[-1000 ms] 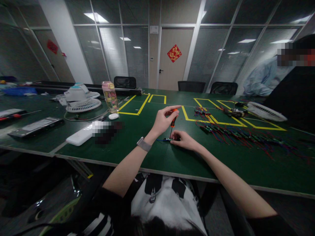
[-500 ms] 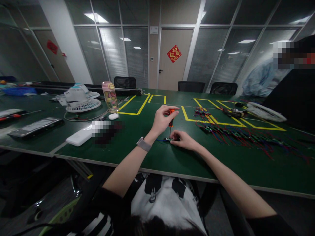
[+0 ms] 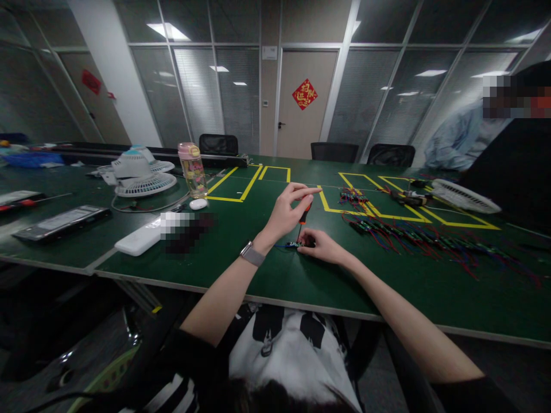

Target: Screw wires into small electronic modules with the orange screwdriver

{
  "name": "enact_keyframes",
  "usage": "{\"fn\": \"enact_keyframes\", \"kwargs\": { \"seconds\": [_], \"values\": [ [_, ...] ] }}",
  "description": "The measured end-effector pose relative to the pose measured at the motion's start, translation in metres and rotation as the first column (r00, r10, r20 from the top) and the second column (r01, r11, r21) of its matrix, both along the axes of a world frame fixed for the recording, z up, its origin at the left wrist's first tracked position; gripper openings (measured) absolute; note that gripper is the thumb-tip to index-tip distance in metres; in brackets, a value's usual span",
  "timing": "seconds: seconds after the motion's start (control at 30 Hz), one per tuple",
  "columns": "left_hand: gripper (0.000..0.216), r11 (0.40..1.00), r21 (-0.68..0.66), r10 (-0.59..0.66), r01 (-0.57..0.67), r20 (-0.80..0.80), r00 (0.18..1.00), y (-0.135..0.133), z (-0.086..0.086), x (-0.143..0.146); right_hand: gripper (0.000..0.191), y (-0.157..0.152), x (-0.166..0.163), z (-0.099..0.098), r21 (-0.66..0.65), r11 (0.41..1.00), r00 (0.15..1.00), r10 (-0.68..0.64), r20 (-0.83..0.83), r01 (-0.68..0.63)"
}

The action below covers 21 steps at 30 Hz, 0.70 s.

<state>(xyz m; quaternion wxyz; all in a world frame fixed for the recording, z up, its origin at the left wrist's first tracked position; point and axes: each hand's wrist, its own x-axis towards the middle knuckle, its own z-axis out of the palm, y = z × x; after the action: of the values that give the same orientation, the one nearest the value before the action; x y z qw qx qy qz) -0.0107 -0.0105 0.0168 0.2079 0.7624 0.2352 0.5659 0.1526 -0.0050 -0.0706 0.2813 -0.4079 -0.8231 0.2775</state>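
Note:
My left hand [image 3: 289,211] is closed around the handle of an orange and black screwdriver [image 3: 305,215], its index finger stretched out over the top. The thin shaft points down, slightly tilted, to a small circuit board [image 3: 293,245] lying on the green table. My right hand [image 3: 321,245] pinches the right side of that board and presses it against the tabletop. A blue wire leaves the board on the left. My right fingers hide part of the board, so I cannot tell exactly where the screwdriver's tip rests.
Right of my hands lie several wired circuit boards [image 3: 430,238] in a long row. Leftward are a white power bank [image 3: 140,234], a white earbud case [image 3: 198,204], a pink-lidded bottle [image 3: 193,169] and a white fan [image 3: 144,182]. A person [image 3: 456,137] stands at the far right.
My left hand has shifted slightly right, and the screwdriver's handle now leans to the right where it stood nearly upright. My right hand and the board have stayed in place.

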Motion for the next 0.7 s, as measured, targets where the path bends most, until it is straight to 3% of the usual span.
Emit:
{"fn": "enact_keyframes", "kwargs": {
  "seconds": [0.1, 0.17, 0.37, 0.53, 0.7],
  "values": [
    [0.030, 0.982, -0.085, -0.165, 0.167, 0.023, 0.986, 0.0005, 0.0001, 0.0008, 0.013, 0.0001, -0.0002, 0.0000, -0.002, 1.000, 1.000, 0.002, 0.002, -0.002],
    [0.028, 0.971, -0.136, -0.190, 0.197, 0.066, 0.980, 0.0017, -0.0011, 0.0016, 0.013, -0.0002, -0.0004, 0.0003, 0.003, 1.000, 1.000, 0.000, 0.005, 0.000],
    [0.024, 0.998, -0.050, 0.026, -0.024, 0.035, 0.999, 0.0029, -0.0017, 0.0010, 0.014, -0.0007, -0.0004, 0.0002, 0.005, 1.000, 1.000, -0.005, 0.005, 0.005],
    [0.028, 0.981, -0.120, -0.149, 0.153, 0.037, 0.988, 0.0004, 0.0003, 0.0010, 0.013, -0.0005, -0.0003, 0.0003, 0.003, 1.000, 1.000, 0.002, 0.011, -0.002],
    [0.024, 0.996, -0.085, 0.019, -0.016, 0.038, 0.999, 0.0024, -0.0026, 0.0010, 0.013, -0.0002, 0.0003, 0.0007, -0.002, 1.000, 1.000, -0.001, 0.013, 0.001]
  ]
}}
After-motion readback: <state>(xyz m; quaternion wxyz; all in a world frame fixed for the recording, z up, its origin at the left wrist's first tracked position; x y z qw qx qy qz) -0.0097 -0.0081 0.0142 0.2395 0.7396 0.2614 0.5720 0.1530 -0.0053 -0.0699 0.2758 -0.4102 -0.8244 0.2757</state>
